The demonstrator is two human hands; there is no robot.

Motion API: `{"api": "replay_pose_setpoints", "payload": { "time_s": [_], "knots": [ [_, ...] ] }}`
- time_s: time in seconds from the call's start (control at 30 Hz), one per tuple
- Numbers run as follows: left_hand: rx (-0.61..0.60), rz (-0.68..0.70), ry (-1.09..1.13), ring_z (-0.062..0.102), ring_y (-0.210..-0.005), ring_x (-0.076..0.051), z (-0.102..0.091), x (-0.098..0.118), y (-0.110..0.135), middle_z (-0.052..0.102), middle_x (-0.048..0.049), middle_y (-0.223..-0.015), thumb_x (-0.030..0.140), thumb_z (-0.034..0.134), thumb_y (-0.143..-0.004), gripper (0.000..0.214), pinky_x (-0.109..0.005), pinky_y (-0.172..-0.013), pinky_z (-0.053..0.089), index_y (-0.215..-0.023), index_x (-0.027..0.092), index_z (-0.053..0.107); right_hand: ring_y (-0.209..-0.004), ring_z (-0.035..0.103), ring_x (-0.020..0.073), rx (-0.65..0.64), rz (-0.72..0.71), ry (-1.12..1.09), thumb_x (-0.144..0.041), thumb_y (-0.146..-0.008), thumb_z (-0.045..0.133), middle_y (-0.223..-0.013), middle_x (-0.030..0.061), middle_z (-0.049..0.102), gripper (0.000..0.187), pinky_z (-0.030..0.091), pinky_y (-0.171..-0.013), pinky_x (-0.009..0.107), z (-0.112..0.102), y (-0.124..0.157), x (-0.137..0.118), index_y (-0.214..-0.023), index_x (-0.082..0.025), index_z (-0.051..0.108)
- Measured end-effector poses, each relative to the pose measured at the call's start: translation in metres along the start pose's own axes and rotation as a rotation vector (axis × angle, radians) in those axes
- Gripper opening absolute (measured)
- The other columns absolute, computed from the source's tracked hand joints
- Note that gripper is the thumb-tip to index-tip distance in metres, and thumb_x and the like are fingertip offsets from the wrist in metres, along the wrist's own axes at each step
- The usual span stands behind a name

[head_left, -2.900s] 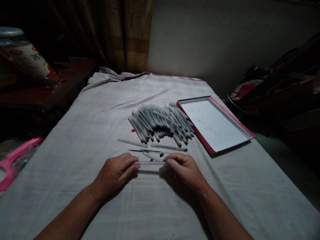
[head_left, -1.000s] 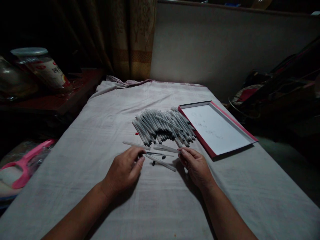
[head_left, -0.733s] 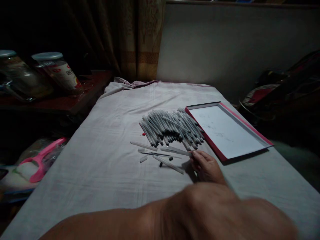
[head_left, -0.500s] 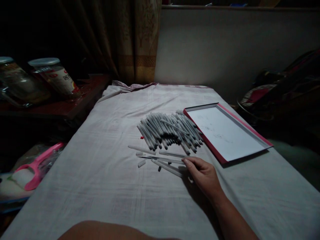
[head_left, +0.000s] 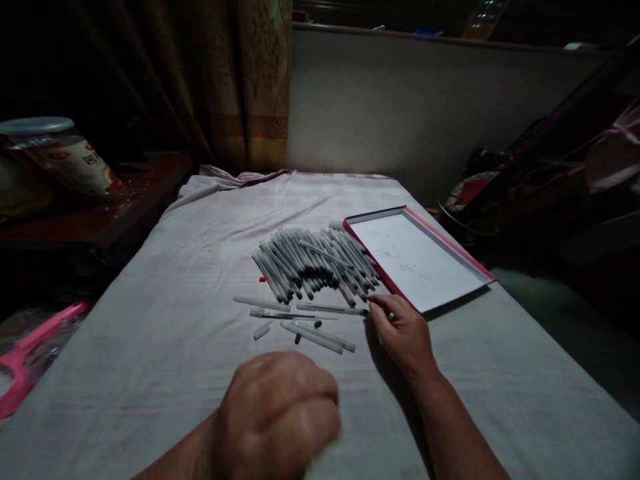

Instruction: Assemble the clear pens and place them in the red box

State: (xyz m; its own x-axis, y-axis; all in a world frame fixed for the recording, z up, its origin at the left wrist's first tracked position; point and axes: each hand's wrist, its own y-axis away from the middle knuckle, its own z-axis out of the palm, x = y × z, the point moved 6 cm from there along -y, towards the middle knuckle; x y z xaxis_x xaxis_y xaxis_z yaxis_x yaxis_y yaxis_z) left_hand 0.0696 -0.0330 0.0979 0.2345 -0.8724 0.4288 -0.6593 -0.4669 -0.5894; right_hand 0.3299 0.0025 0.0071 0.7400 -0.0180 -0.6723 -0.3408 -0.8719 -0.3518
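My left hand (head_left: 283, 413) is raised over the near part of the cloth, blurred, its fingers curled into a fist; anything inside is hidden. My right hand (head_left: 403, 333) is closed in a pinch at the dark right end of a clear pen (head_left: 333, 309) lying across the cloth. Left of it lie another clear barrel (head_left: 261, 304), a thin refill (head_left: 300, 316), a loose clear cap (head_left: 261, 331) and two small black plugs, one of them a black plug (head_left: 298, 339). Two clear barrels (head_left: 320, 337) rest side by side. Beyond spreads a heap of pens (head_left: 320, 260) with black tips.
A shallow red-edged box lid (head_left: 420, 257) with a white inside stands right of the heap. A small red piece (head_left: 263, 279) lies to the left. A lidded jar (head_left: 65, 157) stands on a dark side table (head_left: 145, 207); a pink handle (head_left: 45, 333) shows at left.
My left hand has come up into view as a fist. My right hand has shifted slightly at the pens' right ends. The view has turned to the right.
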Motion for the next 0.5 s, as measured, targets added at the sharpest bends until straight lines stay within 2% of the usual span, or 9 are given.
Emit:
{"api": "replay_pose_setpoints", "payload": {
  "time_s": [0.1, 0.17, 0.23, 0.37, 0.5],
  "knots": [
    [0.092, -0.113, -0.049, 0.067, -0.087, -0.015, 0.000, -0.040, -0.003, 0.068, -0.0048, -0.093, 0.006, 0.038, -0.090, 0.026, -0.025, -0.072, 0.057, -0.103, 0.025, 0.050, -0.087, 0.068, 0.0243, -0.067, 0.028, 0.102, -0.034, -0.083, 0.057, -0.096, 0.0082, 0.073, 0.023, 0.051, -0.078, 0.036, 0.001, -0.002, 0.008, -0.094, -0.022, 0.074],
    [0.118, -0.237, -0.156, 0.066, -0.095, -0.017, 0.003, -0.066, 0.012, 0.066, -0.0069, -0.100, 0.004, 0.039, -0.088, 0.028, -0.028, -0.079, 0.057, -0.106, 0.022, 0.051, -0.088, 0.067, 0.0247, -0.131, 0.009, 0.173, -0.033, -0.081, 0.060, -0.095, 0.0077, 0.072, 0.021, 0.051, -0.078, 0.036, 0.006, -0.001, 0.007, -0.092, -0.022, 0.074],
    [0.124, -0.270, -0.262, 0.066, -0.096, -0.018, 0.006, -0.082, 0.029, 0.066, -0.0073, -0.101, 0.007, 0.041, -0.090, 0.026, -0.030, -0.082, 0.057, -0.109, 0.021, 0.052, -0.088, 0.066, 0.0251, -0.166, -0.013, 0.206, -0.031, -0.080, 0.061, -0.091, 0.0075, 0.071, 0.018, 0.050, -0.077, 0.036, 0.010, 0.001, 0.003, -0.087, -0.023, 0.075],
    [0.124, -0.260, -0.365, 0.065, -0.101, -0.020, 0.012, -0.091, 0.043, 0.066, -0.0083, -0.108, 0.014, 0.048, -0.094, 0.026, -0.035, -0.089, 0.055, -0.119, 0.021, 0.052, -0.084, 0.067, 0.0240, -0.207, -0.014, 0.011, -0.032, -0.081, 0.060, -0.088, 0.0073, 0.072, 0.018, 0.050, -0.077, 0.036, 0.012, 0.002, -0.005, -0.085, -0.022, 0.073],
    [0.128, -0.231, -0.436, 0.056, -0.123, -0.028, 0.014, -0.086, 0.037, 0.057, -0.0135, -0.133, 0.021, 0.054, -0.093, 0.040, -0.045, -0.101, 0.049, -0.133, 0.024, 0.048, -0.080, 0.069, 0.0236, -0.247, 0.065, -0.299, -0.033, -0.080, 0.064, -0.084, 0.0064, 0.075, 0.017, 0.052, -0.075, 0.035, 0.012, 0.007, -0.017, -0.085, -0.022, 0.075]
  ]
}}
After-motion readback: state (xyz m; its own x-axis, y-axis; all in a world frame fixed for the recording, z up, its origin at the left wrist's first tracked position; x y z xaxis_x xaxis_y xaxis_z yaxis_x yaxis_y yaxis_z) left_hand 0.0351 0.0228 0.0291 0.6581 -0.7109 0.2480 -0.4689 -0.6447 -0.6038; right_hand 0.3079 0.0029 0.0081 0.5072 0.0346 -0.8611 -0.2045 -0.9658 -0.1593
